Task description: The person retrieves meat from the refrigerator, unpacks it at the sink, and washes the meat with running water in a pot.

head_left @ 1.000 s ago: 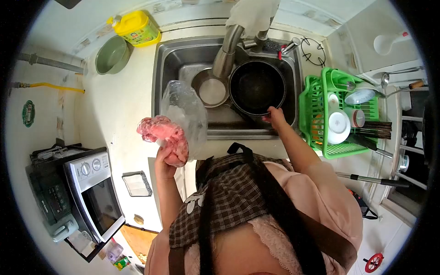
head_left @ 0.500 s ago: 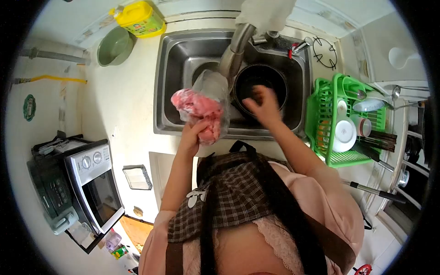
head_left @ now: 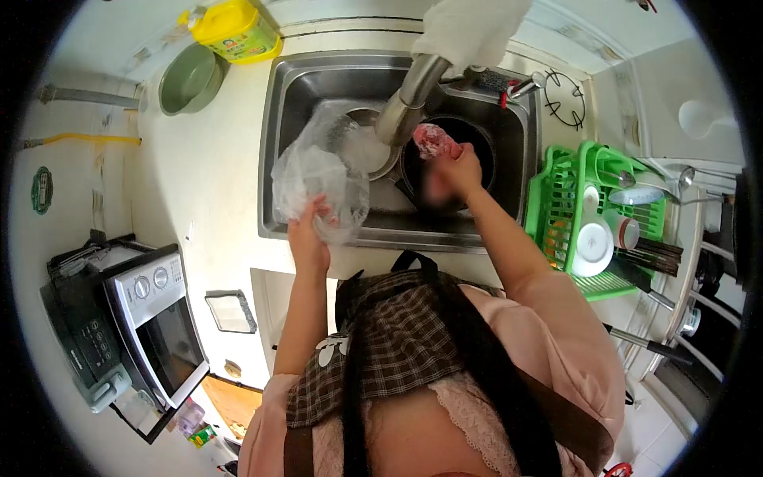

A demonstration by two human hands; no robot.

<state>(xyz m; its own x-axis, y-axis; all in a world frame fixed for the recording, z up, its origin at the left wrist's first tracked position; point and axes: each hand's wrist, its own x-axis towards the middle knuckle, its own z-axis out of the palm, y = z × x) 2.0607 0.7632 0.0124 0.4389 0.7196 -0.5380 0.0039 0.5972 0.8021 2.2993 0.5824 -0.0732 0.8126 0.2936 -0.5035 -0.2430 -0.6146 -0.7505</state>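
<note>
Meat (head_left: 435, 143) in curled right fingers (head_left: 466, 153)

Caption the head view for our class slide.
Right hand holds meat over a pan; left hand holds a bag.

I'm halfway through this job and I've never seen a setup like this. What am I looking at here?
There is no machine: these are a person's two bare hands. Every picture comes from one camera worn on the head, looking forward and down, so the person's own body fills the bottom.

The right hand grips a pink, raw-looking piece of meat over a round black pot; whether they touch is unclear. The left hand holds a crumpled clear plastic bag.

The pot sits in a rectangular stainless-steel sink. On the counter, a round green bowl and a yellow plastic jug stand to the left, and a bright green plastic dish rack to the right.
</note>
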